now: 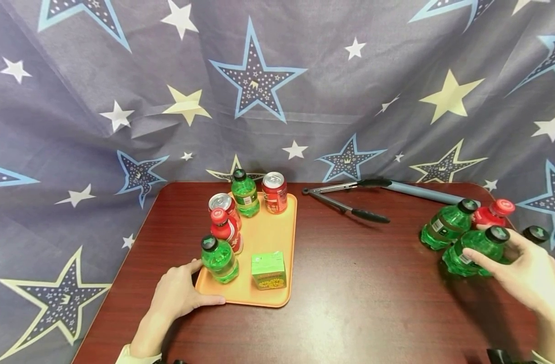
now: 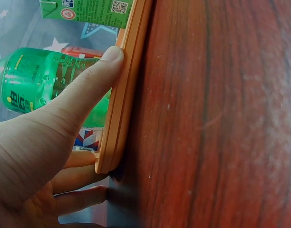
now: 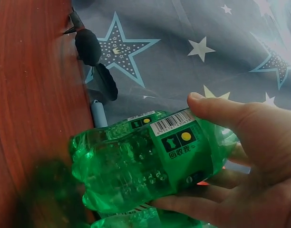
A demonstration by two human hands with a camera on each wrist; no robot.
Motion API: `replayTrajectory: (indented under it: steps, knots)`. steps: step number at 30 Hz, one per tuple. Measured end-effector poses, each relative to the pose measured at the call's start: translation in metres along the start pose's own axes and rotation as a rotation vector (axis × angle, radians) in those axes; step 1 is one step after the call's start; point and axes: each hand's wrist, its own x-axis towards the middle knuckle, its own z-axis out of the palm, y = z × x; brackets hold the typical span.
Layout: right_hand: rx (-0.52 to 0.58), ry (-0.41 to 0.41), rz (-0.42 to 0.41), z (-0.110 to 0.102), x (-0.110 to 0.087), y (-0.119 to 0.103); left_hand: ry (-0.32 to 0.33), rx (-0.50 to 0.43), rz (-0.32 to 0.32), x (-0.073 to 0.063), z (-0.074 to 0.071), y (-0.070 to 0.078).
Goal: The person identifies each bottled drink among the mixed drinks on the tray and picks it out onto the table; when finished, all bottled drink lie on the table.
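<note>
My left hand [image 1: 179,292] holds the near left corner of an orange tray [image 1: 268,222], thumb along the front rim and fingers at the left side. A green soda bottle [image 1: 220,260] stands on the tray beside that hand. Also on the tray are a green drink carton [image 1: 269,271], a red-capped bottle [image 1: 226,228], another green bottle [image 1: 245,195] and two red cans, one a can [image 1: 275,193] at the far right corner. At the right, my right hand [image 1: 525,270] grips a green soda bottle [image 3: 136,166] between thumb and fingers. Whether its base touches the table cannot be told.
Near the gripped bottle stand a green bottle [image 1: 446,226], a red-capped bottle [image 1: 492,212] and a dark-capped bottle [image 1: 536,234] partly hidden by my hand. Black-handled tongs [image 1: 341,197] lie at the back of the table [image 1: 350,283], beside a grey-blue bar [image 1: 427,192]. A star-patterned cloth [image 1: 305,91] hangs behind.
</note>
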Motion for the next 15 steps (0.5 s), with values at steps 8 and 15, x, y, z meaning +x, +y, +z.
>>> replayTrajectory:
  steps: [8, 15]
  knots:
    - [0.005, -0.008, -0.006, 0.0037, -0.0023, 0.0003, -0.004, 0.0, -0.006, 0.0002, 0.0003, -0.0002]
    - [-0.022, -0.031, 0.027, 0.0051, -0.0015, 0.0003, 0.003, 0.002, -0.001, 0.0001, 0.0005, 0.0]
